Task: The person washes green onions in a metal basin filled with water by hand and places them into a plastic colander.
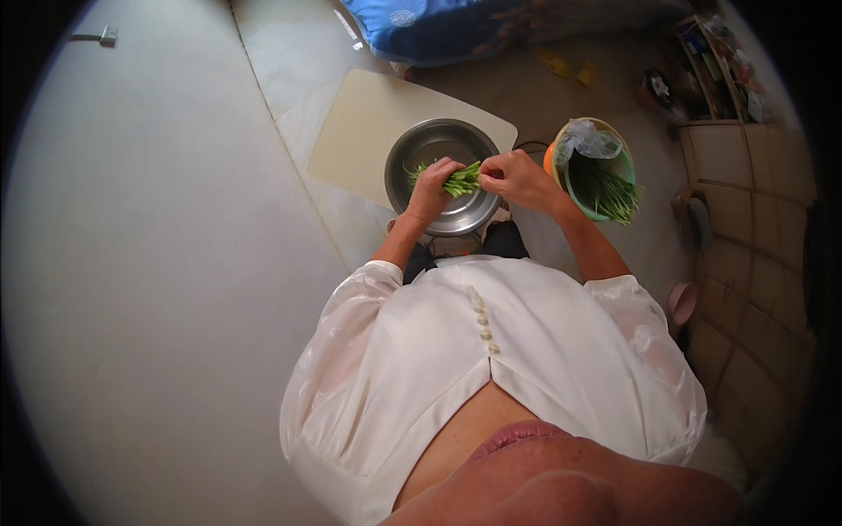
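My left hand (432, 189) is wrapped around a bunch of thin green stalks (464, 181), probably garlic chives. The bunch lies sideways over a round stainless steel basin (454, 227), its cut ends pointing right. At those ends my right hand (516, 176) has its thumb and fingertips pinched together on the stalks. Some green leaf tips show left of my left hand, above the basin. What the right fingertips hold exactly is too small to make out. The basin stands in front of my feet, partly over a cream-coloured board (362, 131).
Right of the basin, a green-rimmed tub (635, 172) holds more long green stalks (608, 191) and a clear plastic bag (587, 139). A blue patterned cloth (434, 29) hangs at the far side. Cabinets (730, 223) line the right, with a pink bowl (683, 302) near them.
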`<state>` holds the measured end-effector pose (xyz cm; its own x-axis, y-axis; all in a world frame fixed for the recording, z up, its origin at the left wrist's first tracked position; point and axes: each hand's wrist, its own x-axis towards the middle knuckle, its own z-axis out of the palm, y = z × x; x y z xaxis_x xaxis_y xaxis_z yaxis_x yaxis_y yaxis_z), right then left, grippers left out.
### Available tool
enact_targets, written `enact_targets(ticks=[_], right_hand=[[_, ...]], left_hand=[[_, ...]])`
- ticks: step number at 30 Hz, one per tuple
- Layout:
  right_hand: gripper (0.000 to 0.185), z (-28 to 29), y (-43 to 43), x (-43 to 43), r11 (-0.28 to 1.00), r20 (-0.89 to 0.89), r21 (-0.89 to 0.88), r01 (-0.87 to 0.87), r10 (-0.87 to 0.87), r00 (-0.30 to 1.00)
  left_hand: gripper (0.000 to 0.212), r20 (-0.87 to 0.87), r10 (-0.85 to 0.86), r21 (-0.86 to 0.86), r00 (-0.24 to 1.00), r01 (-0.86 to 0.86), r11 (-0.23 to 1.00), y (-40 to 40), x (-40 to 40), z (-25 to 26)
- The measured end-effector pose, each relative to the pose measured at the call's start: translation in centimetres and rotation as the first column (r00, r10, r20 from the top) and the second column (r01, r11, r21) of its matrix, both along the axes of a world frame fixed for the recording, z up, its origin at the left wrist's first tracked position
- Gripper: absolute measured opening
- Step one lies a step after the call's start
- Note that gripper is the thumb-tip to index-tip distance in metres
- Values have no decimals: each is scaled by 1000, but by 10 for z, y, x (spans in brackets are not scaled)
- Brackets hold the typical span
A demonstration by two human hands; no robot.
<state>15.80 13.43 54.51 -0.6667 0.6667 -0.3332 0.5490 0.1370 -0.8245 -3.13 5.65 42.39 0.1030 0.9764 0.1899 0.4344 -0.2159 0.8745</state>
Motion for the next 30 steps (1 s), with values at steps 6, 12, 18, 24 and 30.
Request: enact_targets(ticks=[6, 12, 18, 24, 30], right_hand=[[23, 2, -13, 6, 997, -44, 83, -4, 8, 999], [21, 7, -18, 7, 995, -35, 102, 16, -13, 999], [22, 17, -22, 3, 993, -23, 118, 27, -24, 999], [21, 18, -23, 0, 984, -52, 173, 38, -30, 998], [18, 7, -25, 5, 992, -123, 101, 72, -60, 991]], left_hand=[[30, -16, -8, 34, 1000, 8, 999, -4, 1, 10], [30, -4, -16, 68, 1000, 16, 998, -7, 2, 16], [31, 24, -10, 96, 1000, 8, 995, -11, 6, 22], [33, 37, -10, 133, 999, 5, 991, -9, 4, 24], [32, 32, 25, 151, 999, -29, 988, -11, 8, 22]])
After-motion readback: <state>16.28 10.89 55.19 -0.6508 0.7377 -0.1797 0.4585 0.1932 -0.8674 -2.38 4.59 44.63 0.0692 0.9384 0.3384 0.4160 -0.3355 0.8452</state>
